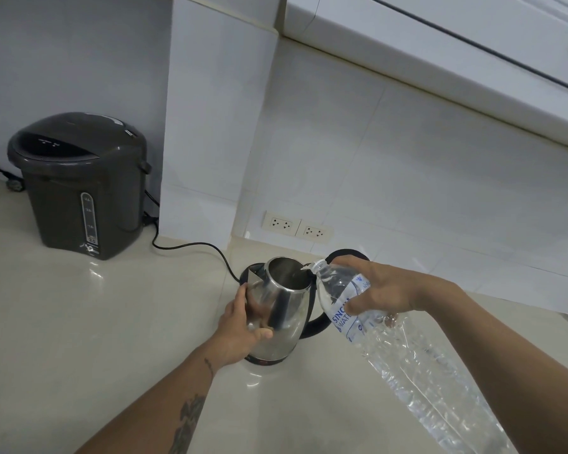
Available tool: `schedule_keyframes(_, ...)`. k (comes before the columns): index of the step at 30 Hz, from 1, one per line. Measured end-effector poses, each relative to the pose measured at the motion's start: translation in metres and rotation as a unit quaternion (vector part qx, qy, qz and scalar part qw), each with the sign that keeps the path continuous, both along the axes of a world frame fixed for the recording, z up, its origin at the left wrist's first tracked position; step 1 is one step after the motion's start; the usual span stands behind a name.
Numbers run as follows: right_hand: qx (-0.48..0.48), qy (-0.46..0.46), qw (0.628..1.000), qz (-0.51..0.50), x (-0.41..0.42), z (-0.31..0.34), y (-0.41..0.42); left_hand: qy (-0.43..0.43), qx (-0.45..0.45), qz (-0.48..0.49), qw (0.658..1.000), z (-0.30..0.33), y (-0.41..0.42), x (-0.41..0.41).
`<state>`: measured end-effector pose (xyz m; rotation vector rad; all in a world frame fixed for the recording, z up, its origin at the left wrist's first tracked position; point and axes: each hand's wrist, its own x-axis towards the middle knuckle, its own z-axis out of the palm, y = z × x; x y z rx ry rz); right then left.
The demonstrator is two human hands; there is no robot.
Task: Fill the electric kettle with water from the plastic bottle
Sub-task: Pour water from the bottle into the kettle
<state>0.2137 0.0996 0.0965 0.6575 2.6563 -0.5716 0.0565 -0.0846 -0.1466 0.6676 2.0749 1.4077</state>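
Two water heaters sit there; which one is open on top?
The shiny steel kettle: its mouth gapes under the bottle. The dark grey pot farther off has its lid down.

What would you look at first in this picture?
Probably the big clear bottle, tilted in the right hand with its mouth at the open top of the shiny kettle, in the middle. The left hand holds the kettle's side on the pale counter. After that, the dark grey pot standing at the back left.
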Motion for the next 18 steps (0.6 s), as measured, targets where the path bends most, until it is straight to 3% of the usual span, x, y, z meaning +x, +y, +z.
schedule_keyframes(18, -0.011, -0.005, 1.000, -0.017, -0.0016, 0.0012, -0.0038, 0.012, -0.005, 0.013, 1.000, 0.0015, 0.0004, 0.0019)
